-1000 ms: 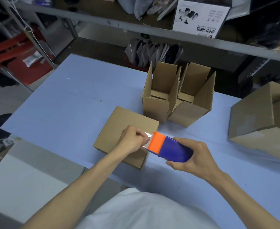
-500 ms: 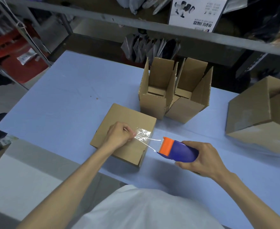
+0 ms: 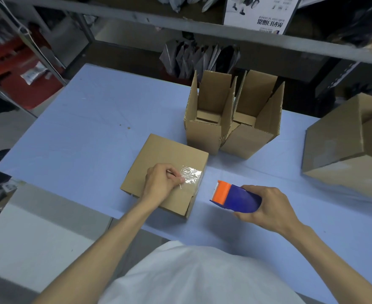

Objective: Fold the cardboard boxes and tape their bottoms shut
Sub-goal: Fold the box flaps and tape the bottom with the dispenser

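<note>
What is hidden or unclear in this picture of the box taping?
Head view:
- Seam of the upside-down box: under tape and the left hand.
- Tape roll: inside the dispenser, held by the right hand.
- Big box: cut by the right edge.
- Shelf carton print: small, blurred.

Closed small box [image 3: 165, 159] lies flat on the blue table [image 3: 82, 128], near the front edge. A strip of clear tape [image 3: 191, 174], wrinkled, sits on the box's top face at its right edge. The left hand [image 3: 162, 182] rests on the box top, fingers curled, fingertips pinching the strip's left end. The right hand [image 3: 270, 209] grips a blue tape dispenser [image 3: 235, 197] with an orange head, held just right of the box and apart from it. Behind stand two open boxes [image 3: 204, 132], flaps upright, touching side by side. A larger box [image 3: 343, 145] sits at the right, well apart.
</note>
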`<state>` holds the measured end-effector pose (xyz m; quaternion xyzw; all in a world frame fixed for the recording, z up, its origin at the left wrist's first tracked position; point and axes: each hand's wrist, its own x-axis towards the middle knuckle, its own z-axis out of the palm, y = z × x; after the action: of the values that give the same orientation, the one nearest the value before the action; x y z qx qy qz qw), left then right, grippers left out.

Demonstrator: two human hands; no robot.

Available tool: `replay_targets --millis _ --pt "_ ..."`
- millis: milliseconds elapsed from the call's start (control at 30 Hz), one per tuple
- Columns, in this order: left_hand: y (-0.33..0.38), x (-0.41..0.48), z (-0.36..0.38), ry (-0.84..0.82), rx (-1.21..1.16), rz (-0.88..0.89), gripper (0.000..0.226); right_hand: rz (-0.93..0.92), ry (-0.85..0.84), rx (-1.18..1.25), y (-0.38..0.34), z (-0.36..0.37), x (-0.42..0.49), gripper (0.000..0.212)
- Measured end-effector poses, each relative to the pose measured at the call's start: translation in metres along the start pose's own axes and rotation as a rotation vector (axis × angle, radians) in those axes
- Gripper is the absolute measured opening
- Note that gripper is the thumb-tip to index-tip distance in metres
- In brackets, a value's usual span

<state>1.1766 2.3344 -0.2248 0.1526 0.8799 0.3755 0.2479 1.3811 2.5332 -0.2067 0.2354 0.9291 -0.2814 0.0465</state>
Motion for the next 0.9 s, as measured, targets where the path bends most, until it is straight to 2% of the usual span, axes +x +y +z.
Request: replay_targets --millis 233,633,800,900 --pt "0.005 -0.002 0.004 0.024 0.141 0.030 0.014 -0.010 -0.011 -0.019 -0.001 0.001 0.003 0.045" --pt "0.023 0.009 -0.003 -0.094 0.443 -0.034 0.022 -0.062 -0.098 -0.110 -0.005 0.003 0.018 0.037" --pt "0.028 0.012 -0.006 -0.092 0.611 -0.027 0.044 -0.068 -0.111 -0.162 -0.008 0.003 0.024 0.035" --pt "0.021 0.014 -0.010 -0.029 0.584 -0.004 0.054 -0.066 -0.114 -0.166 -0.007 0.004 0.025 0.035"
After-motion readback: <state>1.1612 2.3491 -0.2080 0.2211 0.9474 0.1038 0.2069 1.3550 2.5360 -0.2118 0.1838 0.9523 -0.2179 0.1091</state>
